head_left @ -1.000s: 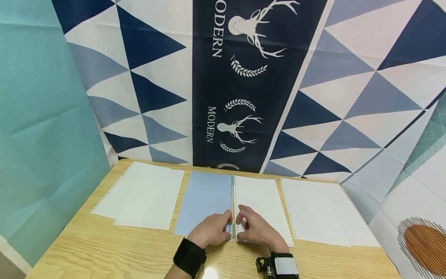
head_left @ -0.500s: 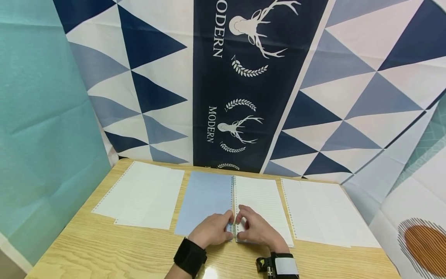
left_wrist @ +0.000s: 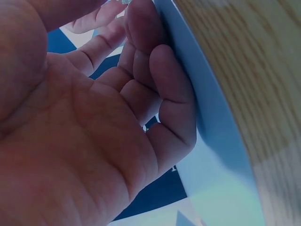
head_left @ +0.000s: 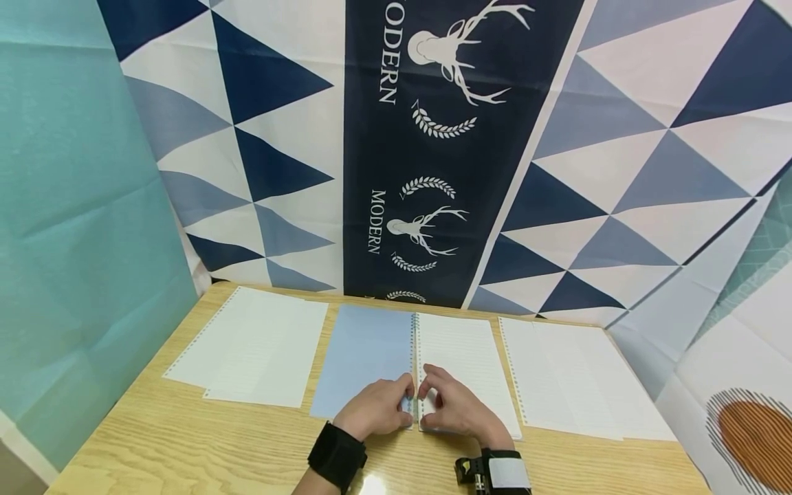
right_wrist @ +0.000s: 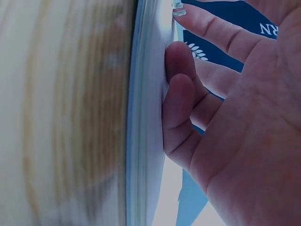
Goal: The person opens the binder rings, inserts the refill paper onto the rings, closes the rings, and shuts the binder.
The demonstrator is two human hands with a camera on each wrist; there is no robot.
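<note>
**Two hands at the spine of an open binder**

A pale wooden tabletop (head_left: 185, 447) stands against a hanging cloth (head_left: 445, 137) of blue and white triangles with a deer emblem. At the middle of the tabletop, reaching from near the back edge towards the front edge, lies an open ring binder (head_left: 413, 357): its blue cover (head_left: 365, 357) is spread to the left and a lined page (head_left: 464, 357) to the right. The left hand (head_left: 374, 410) rests on the blue cover with its fingers (left_wrist: 164, 89) curled, their tips at the ring spine. The right hand (head_left: 454, 405) rests on the lined page, its fingers (right_wrist: 181, 94) curled and pressing the paper, the tips also at the spine. Whether either hand pinches the rings cannot be told. Loose lined sheets (head_left: 254, 354) lie towards the left edge, and a second pile (head_left: 575, 378) lies towards the right edge, both apart from the binder.
</note>
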